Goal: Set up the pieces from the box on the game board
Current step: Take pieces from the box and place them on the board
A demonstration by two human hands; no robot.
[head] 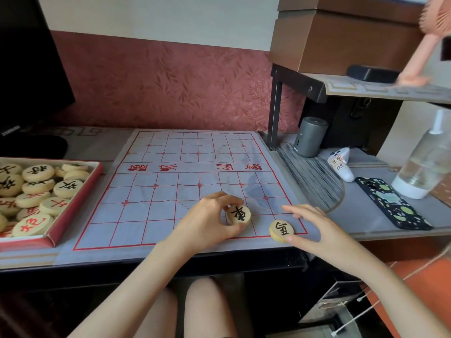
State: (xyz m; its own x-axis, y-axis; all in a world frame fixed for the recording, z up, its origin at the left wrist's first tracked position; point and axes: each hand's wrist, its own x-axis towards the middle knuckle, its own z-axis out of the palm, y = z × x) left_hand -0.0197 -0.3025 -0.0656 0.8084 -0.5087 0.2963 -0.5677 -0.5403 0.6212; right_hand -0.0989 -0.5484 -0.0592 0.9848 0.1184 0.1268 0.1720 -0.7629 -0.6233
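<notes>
A red cardboard box heaped with round wooden pieces is set just left of the pale grey cloth game board. A black phone in a green-spotted case and a clear plastic bottle are seen to the board's right. 1 round wooden disc with a black character is gripped over the board's near right part by the curled fingers of the left hand; it is tilted, face toward the camera. A 2nd black-marked disc lies flat at the board's near right corner, touched at its edge by a fingertip of the right hand, whose fingers are spread and relaxed.
</notes>
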